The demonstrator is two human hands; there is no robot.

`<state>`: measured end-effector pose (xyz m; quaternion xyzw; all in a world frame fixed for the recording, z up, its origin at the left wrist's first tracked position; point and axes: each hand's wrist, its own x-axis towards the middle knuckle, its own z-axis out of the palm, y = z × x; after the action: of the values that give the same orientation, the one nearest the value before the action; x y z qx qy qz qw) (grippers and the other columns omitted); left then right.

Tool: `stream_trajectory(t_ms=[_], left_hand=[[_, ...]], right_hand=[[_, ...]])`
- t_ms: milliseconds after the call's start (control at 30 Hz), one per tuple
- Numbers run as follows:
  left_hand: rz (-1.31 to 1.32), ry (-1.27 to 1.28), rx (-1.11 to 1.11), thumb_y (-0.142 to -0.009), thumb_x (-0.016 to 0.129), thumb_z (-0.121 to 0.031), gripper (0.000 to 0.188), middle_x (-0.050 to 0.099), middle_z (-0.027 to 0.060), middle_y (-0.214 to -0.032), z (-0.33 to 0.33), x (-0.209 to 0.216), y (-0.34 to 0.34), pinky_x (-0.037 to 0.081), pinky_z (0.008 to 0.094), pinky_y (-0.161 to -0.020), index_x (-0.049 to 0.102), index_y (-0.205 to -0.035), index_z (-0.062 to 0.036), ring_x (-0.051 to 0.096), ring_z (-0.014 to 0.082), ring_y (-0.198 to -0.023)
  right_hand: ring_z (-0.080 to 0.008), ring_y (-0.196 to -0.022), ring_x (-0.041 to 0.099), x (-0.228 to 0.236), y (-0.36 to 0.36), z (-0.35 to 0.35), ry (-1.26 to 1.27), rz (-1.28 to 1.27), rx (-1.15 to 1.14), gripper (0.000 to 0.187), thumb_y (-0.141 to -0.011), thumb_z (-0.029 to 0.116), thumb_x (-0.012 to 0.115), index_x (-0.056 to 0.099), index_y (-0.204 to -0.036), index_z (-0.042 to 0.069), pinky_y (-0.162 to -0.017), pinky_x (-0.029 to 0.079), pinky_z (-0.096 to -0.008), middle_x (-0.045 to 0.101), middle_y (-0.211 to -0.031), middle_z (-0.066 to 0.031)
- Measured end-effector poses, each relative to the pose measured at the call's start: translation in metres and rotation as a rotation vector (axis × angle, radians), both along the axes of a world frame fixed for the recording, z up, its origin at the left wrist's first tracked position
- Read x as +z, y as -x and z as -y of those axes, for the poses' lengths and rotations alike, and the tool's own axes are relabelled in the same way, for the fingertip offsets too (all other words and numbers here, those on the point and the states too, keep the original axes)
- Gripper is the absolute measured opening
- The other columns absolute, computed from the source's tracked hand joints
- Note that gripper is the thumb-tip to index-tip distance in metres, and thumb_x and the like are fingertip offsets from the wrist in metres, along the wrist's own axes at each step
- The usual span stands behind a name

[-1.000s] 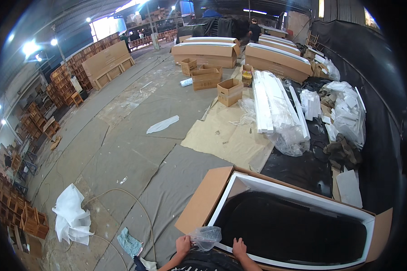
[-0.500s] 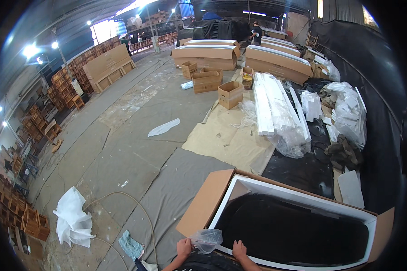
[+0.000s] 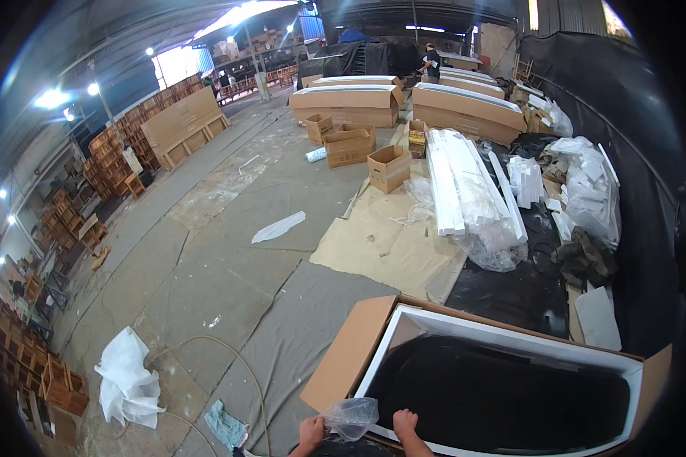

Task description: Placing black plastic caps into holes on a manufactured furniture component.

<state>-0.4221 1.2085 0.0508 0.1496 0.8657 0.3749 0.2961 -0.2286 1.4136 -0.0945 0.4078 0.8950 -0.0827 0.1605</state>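
Note:
At the lower edge my left hand (image 3: 311, 433) pinches a crumpled clear plastic bag (image 3: 352, 418), which spreads to the right from its fingers. My right hand (image 3: 405, 422) is closed in a fist at the near rim of a large open cardboard box (image 3: 348, 349); whether anything is in its fingers is hidden. White foam strips (image 3: 480, 323) line the box's inner walls. A large flat black piece (image 3: 503, 392) with a rounded left end fills the inside. The box's left flap is folded outward, beside the bag.
White foam sheeting (image 3: 129, 378) and a teal cloth (image 3: 225, 426) lie left on the grey floor covering, near a hose (image 3: 244, 364). Wrapped white foam strips (image 3: 472, 186) lie beyond the box. Small open cartons (image 3: 389, 169) and long boxes (image 3: 465, 116) stand farther back, where a person (image 3: 431, 62) stands.
The view has tilted slightly, so the box and floor items sit a little lower. My left hand keeps hold of the bag, and my right hand stays closed by the rim.

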Motion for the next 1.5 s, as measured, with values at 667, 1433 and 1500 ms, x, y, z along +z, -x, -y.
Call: stream_trajectory(t_ms=[667,1433,1500], left_hand=[[0.049,-0.061,0.047,-0.087,0.047,-0.02,0.034,0.064,0.0115,-0.061,0.008,-0.013,0.002,0.051,0.0328,-0.054,0.066,-0.077,0.0059,0.065,0.0184,-0.055],[0.031,0.04,-0.063,-0.064,0.082,-0.036,0.047,0.06,0.0182,-0.077,0.012,-0.029,0.013,0.046,0.0476,-0.061,0.054,-0.082,-0.0023,0.057,0.0365,-0.067],[0.037,0.04,-0.049,-0.065,0.081,-0.036,0.046,0.06,0.0181,-0.077,0.012,-0.025,0.012,0.046,0.0477,-0.061,0.054,-0.081,-0.0022,0.057,0.0361,-0.067]], right_hand=[[-0.0191,-0.091,0.068,0.001,0.011,0.008,0.032,0.118,-0.211,0.018,-0.086,0.016,0.056,0.073,-0.089,0.017,-0.074,0.049,-0.0382,0.071,-0.092,-0.0014],[-0.0189,-0.093,0.066,-0.027,0.01,0.007,0.047,0.109,-0.059,0.02,-0.085,0.018,0.055,0.074,-0.09,0.019,-0.087,0.042,-0.0478,0.071,-0.094,0.0],[-0.0187,-0.094,0.065,-0.032,0.008,0.007,0.014,0.091,-0.008,0.02,-0.085,0.017,0.055,0.074,-0.09,0.018,-0.086,0.042,-0.0485,0.071,-0.093,-0.0005]])
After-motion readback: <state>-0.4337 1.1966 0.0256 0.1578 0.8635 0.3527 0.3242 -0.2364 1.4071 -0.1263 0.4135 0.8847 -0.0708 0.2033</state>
